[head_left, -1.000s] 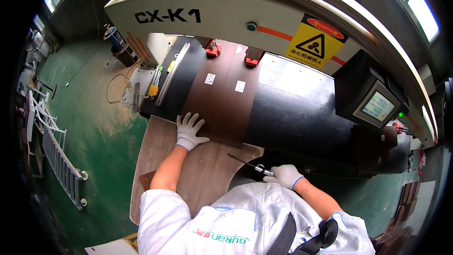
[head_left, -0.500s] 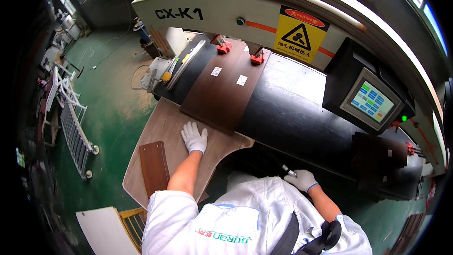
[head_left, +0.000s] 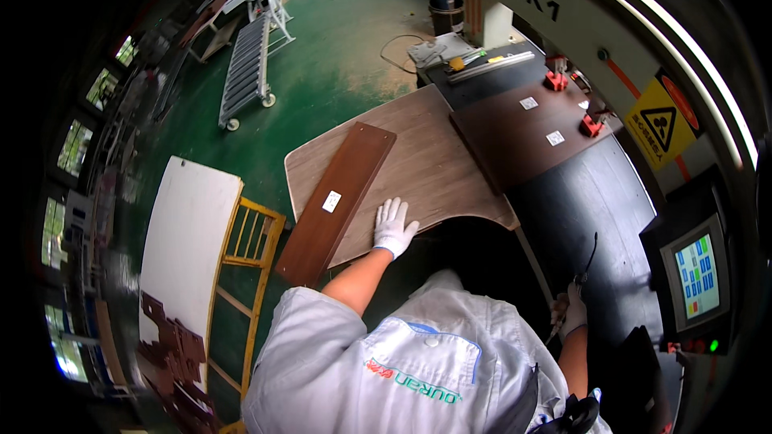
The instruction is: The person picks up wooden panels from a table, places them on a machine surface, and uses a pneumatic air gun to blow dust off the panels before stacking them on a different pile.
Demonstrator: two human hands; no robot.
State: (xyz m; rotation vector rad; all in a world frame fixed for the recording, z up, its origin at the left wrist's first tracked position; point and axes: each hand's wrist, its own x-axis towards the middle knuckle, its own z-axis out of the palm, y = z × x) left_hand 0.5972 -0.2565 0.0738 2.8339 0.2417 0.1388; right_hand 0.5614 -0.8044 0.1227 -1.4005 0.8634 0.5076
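Plank [head_left: 362,169]: is showing reddish brown, carrying a white label [head_left: 330,202].
Tabletop [head_left: 438,169]: is displaying grey-brown wood grain.
Left glove [head_left: 393,231]: is showing white.
Jacket [head_left: 322,354]: is pairing pale grey with blue pocket trim, green-and-red lettering.
Panel [head_left: 511,141]: is showing dark brown.
Clamps [head_left: 592,126]: are standing out red.
Warning sign [head_left: 663,120]: is combining yellow, black, red.
Floor [head_left: 322,56]: is showing green.

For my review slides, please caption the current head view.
Gloved left hand on a wood-grain worktop beside a labelled brown board; right hand holding a thin-nozzled tool.
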